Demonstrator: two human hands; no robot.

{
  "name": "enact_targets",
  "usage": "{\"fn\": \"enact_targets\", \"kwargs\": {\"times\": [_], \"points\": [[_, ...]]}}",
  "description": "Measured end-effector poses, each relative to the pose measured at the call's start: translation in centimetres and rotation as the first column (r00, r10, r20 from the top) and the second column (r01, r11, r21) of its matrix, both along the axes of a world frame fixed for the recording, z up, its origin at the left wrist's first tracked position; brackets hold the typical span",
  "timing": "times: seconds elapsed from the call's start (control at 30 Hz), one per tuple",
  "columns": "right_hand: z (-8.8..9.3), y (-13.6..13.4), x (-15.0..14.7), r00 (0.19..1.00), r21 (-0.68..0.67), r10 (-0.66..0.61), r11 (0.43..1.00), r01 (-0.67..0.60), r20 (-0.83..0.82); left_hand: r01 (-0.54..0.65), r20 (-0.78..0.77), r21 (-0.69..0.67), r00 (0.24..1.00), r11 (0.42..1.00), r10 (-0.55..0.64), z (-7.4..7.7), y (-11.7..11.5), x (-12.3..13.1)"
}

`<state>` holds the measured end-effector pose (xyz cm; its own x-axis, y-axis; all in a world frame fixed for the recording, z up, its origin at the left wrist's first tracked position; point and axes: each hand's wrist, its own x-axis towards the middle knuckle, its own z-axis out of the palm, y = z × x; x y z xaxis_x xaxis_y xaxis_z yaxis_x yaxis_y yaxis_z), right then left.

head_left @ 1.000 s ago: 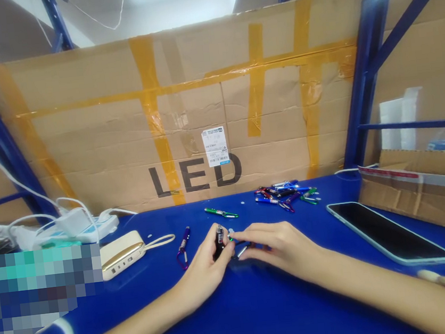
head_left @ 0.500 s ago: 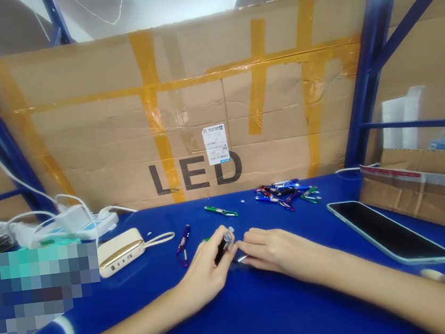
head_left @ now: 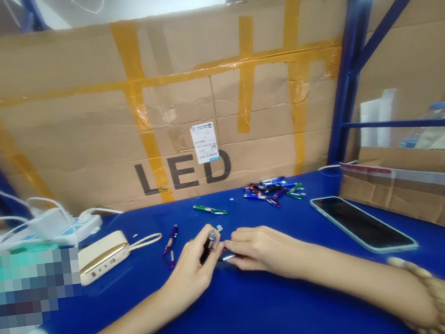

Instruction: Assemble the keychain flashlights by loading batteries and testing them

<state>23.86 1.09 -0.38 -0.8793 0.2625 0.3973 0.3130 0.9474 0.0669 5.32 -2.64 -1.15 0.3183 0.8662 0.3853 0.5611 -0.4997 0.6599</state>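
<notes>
My left hand (head_left: 193,264) is closed around a black carabiner flashlight (head_left: 209,247), its silver end pointing up between thumb and fingers. Close beside it, my right hand (head_left: 256,248) pinches a small, thin silver piece (head_left: 228,258); its exact kind is too small to make out. The fingertips of both hands nearly meet. Left of my left hand lies a purple carabiner flashlight (head_left: 171,246). A green carabiner flashlight (head_left: 210,209) rests beyond the hands, and behind to the right is a pile of several carabiner flashlights (head_left: 273,189) in mixed colours.
On the blue table (head_left: 240,320) a phone (head_left: 363,223) lies to the right, near a cardboard box (head_left: 401,187). A cream power bank (head_left: 103,256) and a white power strip (head_left: 81,230) with cables are on the left. A big cardboard sheet (head_left: 94,133) stands behind.
The camera view has swung slightly right, so everything appears shifted left. Both hands keep nearly the same pose, holding the same things.
</notes>
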Motion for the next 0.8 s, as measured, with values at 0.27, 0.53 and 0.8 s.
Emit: {"fn": "enact_targets", "kwargs": {"times": [0.27,0.53,0.8], "points": [[1.1,-0.1,0.3,0.994,0.059,-0.091,0.994,0.087,0.063,-0.106,0.033,0.012,0.994,0.994,0.105,-0.4,0.6,-0.1],[0.2,0.5,0.3,0.998,0.096,-0.051,0.994,0.046,0.044,-0.123,0.012,0.057,0.992,0.991,0.122,-1.0,1.2,-0.3],[-0.4,0.4,-0.3,0.995,0.148,-0.095,0.985,0.093,0.007,-0.120,-0.046,0.064,0.991,0.991,0.123,-0.7,1.1,-0.6]]}}
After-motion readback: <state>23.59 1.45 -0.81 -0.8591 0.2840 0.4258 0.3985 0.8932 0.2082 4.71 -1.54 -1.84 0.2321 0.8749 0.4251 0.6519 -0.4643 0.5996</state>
